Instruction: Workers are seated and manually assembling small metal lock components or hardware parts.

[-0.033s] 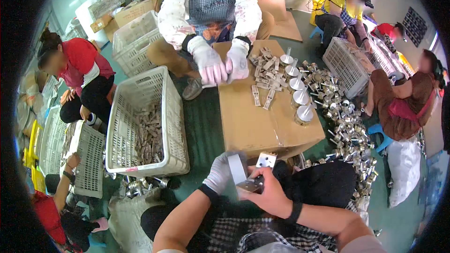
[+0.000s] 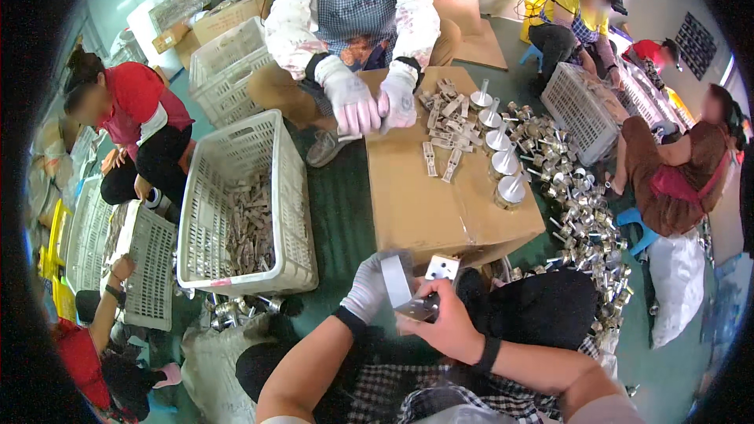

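My bare right hand (image 2: 449, 326) has its fingers clamped on a shiny metal piece with dark round spots (image 2: 442, 268), near the brown cardboard box (image 2: 424, 208); my white-gloved left hand (image 2: 367, 289) adjoins a flat white rectangular panel (image 2: 397, 279), its finger closure indeterminable.

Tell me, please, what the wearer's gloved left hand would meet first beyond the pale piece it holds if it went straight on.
The left hand would probably meet the near side of the cardboard box first, though depth is unclear here.
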### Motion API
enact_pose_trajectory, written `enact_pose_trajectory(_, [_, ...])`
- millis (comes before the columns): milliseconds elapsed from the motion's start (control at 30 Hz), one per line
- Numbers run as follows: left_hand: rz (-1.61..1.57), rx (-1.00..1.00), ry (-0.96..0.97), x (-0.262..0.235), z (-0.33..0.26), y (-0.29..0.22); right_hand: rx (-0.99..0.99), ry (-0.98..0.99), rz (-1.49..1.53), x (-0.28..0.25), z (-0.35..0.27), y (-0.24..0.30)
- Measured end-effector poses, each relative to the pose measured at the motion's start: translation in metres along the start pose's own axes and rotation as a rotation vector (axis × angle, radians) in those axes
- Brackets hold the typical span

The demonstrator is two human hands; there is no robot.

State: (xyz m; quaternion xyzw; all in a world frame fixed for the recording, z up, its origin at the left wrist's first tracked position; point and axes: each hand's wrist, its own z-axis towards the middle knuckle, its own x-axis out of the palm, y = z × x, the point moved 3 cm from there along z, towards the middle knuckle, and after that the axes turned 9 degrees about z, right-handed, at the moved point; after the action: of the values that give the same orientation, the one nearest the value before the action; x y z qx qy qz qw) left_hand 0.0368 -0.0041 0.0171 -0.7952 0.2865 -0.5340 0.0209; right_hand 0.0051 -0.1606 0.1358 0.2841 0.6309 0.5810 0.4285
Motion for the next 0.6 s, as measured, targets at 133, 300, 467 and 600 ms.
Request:
enact_pose_trajectory(133, [0.017, 0.015, -0.092, 0.016, 0.0, -0.007, -0.094, -0.076, 0.173, 0.008, 0.006, -0.013])
enact_pose_trajectory(300, [0.106, -0.041, -0.125, 0.022, -0.007, 0.002, 0.01, -0.074, 0.137, 0.007, -0.012, -0.027])
enact_pose_trajectory(467, [0.03, -0.182, -0.186, 0.027, -0.019, 0.016, -0.052, -0.015, 0.132, 0.002, -0.035, -0.021])
enact_pose_trajectory(600, [0.373, 0.037, -0.093, 0.025, -0.022, 0.015, 0.01, 0.03, 0.209, 0.003, -0.039, -0.023])
